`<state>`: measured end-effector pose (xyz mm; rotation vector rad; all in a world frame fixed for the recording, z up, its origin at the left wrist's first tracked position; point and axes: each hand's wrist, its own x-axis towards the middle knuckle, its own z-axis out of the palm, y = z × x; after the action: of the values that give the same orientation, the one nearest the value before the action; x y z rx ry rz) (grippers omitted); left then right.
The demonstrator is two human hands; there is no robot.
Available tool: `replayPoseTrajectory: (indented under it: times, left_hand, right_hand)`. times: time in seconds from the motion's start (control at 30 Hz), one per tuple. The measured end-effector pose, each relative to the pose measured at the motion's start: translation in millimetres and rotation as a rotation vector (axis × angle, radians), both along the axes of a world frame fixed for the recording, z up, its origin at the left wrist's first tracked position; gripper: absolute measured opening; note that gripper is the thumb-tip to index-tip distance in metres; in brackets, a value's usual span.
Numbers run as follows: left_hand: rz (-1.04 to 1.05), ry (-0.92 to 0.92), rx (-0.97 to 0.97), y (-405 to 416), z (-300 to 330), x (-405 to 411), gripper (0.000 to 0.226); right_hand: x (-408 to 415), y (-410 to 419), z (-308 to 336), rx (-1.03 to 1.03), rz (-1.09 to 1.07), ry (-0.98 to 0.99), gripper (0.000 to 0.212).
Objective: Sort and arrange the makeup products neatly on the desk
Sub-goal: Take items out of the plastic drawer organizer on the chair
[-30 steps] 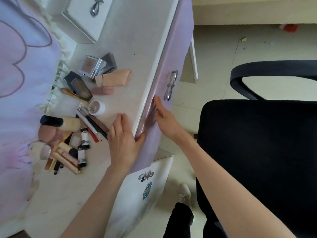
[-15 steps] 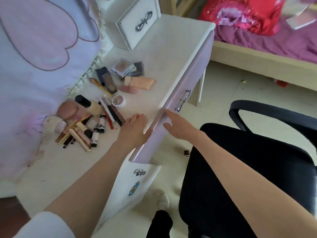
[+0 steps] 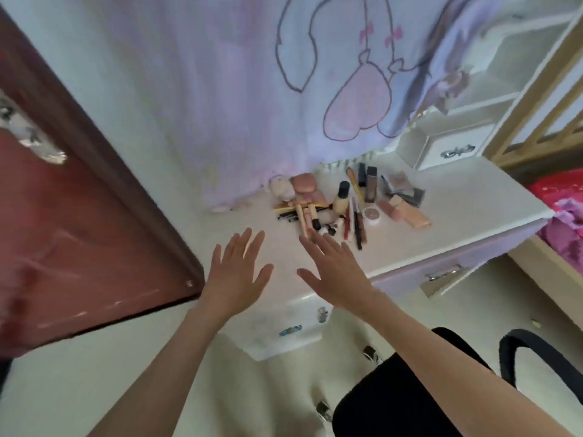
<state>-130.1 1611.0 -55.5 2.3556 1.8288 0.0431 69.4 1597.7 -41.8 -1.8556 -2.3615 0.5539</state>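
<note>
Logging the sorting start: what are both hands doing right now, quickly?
Left hand: open, fingers spread, holding nothing.
Right hand: open, fingers straight, holding nothing.

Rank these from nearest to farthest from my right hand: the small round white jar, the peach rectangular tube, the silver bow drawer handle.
From the right hand, head view:
1. Small round white jar, just beyond the fingertips.
2. Peach rectangular tube, farther right.
3. Silver bow drawer handle, back right.

A reddish-brown door [image 3: 63,234] stands left of the desk. A pale purple cloth [image 3: 252,89] with a cartoon outline hangs behind. A black chair [image 3: 441,389] sits below right; red bedding [image 3: 564,200], perhaps, far right.
</note>
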Motion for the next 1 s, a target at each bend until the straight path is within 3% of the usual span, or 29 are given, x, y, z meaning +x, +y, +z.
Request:
replayPoseTrajectory:
  times: [0.2, 0.37, 0.53, 0.67, 0.8, 1.0]
  left_hand:
    - [0.317, -0.016, 0.119, -63, 68, -161, 0.082]
    - [0.591, -0.027, 0.228, -191, 87, -294, 0.061]
    - [1.101, -0.050, 0.222, -351, 96, -379, 0.085]
    - [1.450, -0.007, 0.294, -474, 108, -397, 0.082]
    - [1.789, 0.025, 0.323, -575, 110, -379, 0.083]
    - [2.211, 0.039, 0.323, -652, 94, -321, 0.083]
  right_hand:
    - [-172, 13, 77, 0.114, 0.414, -0.006, 0.065]
    - [-334, -42, 107, 0.129, 0.796, 0.035, 0.066]
    - [-472, -135, 118, 0.109, 1.111, 0.149, 0.064]
    - [-554, -231, 108, 0.124, 1.369, 0.141, 0.064]
    - [-605, -325, 106, 0.000, 1.656, 0.181, 0.064]
    - [-631, -431, 104, -0.131, 2.068, 0.212, 0.062]
